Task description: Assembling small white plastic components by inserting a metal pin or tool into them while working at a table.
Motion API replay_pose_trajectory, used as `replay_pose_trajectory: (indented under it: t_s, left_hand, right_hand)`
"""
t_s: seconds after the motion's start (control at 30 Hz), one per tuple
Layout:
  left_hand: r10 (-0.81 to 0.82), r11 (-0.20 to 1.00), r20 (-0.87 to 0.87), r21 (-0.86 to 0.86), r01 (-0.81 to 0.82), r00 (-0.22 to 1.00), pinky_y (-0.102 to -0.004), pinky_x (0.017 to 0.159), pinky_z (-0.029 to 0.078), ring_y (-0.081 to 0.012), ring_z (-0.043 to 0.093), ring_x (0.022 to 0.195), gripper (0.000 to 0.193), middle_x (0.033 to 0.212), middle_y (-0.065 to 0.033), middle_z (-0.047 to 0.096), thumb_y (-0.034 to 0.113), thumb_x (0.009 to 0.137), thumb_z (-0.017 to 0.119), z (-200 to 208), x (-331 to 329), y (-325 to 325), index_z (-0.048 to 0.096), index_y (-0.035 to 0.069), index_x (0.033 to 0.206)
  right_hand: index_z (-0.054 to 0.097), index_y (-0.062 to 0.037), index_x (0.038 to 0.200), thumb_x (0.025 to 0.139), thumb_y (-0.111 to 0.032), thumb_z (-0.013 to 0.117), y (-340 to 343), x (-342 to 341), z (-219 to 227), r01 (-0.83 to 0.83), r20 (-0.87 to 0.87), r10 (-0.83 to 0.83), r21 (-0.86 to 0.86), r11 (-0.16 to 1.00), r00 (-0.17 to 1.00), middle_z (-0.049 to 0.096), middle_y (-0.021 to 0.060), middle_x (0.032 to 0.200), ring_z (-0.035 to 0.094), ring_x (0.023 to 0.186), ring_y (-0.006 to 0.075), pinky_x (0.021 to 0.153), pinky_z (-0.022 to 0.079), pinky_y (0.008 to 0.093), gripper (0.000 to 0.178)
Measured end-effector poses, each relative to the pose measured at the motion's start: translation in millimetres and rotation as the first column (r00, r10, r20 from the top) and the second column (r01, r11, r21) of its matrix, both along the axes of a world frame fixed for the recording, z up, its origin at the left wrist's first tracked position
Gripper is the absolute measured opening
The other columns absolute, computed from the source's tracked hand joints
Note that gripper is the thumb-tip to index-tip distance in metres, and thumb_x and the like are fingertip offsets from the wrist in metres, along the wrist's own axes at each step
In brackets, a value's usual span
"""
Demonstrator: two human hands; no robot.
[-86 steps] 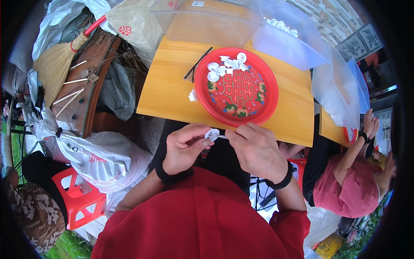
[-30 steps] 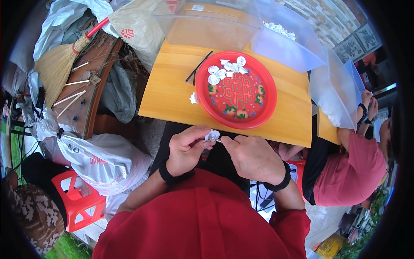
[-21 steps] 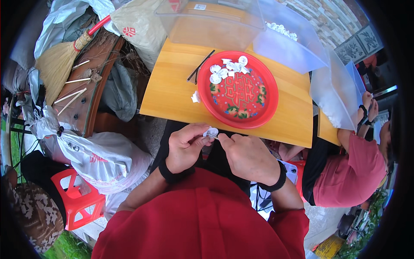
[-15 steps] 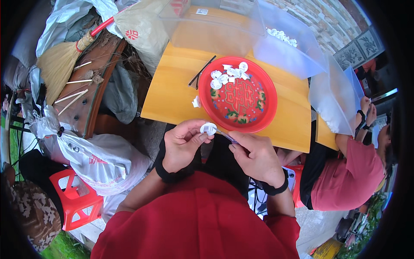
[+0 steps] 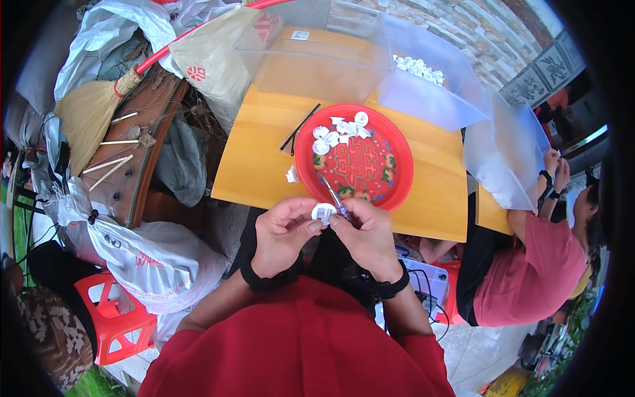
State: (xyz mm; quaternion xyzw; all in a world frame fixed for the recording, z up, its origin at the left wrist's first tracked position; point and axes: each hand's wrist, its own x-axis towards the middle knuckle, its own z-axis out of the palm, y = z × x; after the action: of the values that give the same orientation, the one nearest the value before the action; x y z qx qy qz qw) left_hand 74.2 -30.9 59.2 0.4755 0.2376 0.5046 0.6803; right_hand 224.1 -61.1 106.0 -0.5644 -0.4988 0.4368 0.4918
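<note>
My left hand [image 5: 283, 233] pinches a small white round plastic part [image 5: 323, 212] between thumb and fingertips, just in front of a red tray. In my right hand [image 5: 367, 235] is a thin pointed tool with a metal shaft and purplish handle [image 5: 340, 207]; its tip points up and away, over the tray's near rim. The right thumb and fingertips also meet the white part's right side. On the round red tray [image 5: 405, 155], with its printed pattern, several similar white parts [image 5: 340, 132] lie at the far left. One loose white piece [image 5: 292, 174] rests beside it.
The yellow wooden table [image 5: 436, 192] carries clear plastic bins [image 5: 317, 66], one with a heap of white parts [image 5: 420, 69]. Two thin black sticks [image 5: 299, 129] lie left of the tray. A broom [image 5: 99, 109], white sacks [image 5: 165, 258] and a red stool [image 5: 116, 317] stand left. A co-worker [image 5: 529, 271] sits right.
The tool has swung from against the white part to pointing away from me. My right hand has moved left and its fingers now touch the part. The view has shifted slightly.
</note>
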Motion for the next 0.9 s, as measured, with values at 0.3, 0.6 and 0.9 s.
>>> replay_pose_trajectory:
  t_s: [0.3,0.6,0.9]
  left_hand:
    - [0.019,1.0,-0.08,-0.001,-0.019,0.997,-0.0253,0.079,0.048,-0.0122,0.058,0.087,0.032,0.1,-0.0082,0.061,-0.007,0.081,0.059,-1.3,-1.4,2.8,0.052,-0.004,0.113]
    - [0.39,0.919,-0.278,0.062,-0.389,0.878,-0.0229,0.073,0.044,-0.0094,0.055,0.082,0.022,0.09,-0.0044,0.059,-0.005,0.078,0.059,-28.7,-5.2,41.1,0.058,-0.003,0.1]
    - [0.638,0.76,-0.598,0.593,-0.266,0.485,-0.0344,0.069,0.045,-0.0278,0.055,0.079,0.021,0.088,-0.0166,0.058,0.006,0.079,0.062,-37.0,2.6,70.4,0.059,-0.005,0.097]
  right_hand:
    - [0.05,0.0038,0.069,0.074,-0.006,0.06,16.3,37.7,17.2,0.042,0.234,-0.011,-0.129,0.991,0.972,0.046,0.0057,0.059,0.043,0.056,0.0099,0.05,0.036,0.0298,0.015]
    - [0.059,0.0003,0.083,0.085,-0.012,0.057,111.3,198.7,111.1,0.439,-0.007,-0.445,0.175,0.881,0.895,0.06,0.0053,0.07,0.048,0.049,0.0057,0.043,0.036,0.0189,0.013]
    - [0.058,0.0034,0.095,0.086,-0.008,0.055,4.5,104.5,58.7,0.198,0.056,-0.196,-0.026,0.98,0.979,0.06,0.0039,0.071,0.049,0.052,0.0053,0.046,0.039,0.019,0.015]
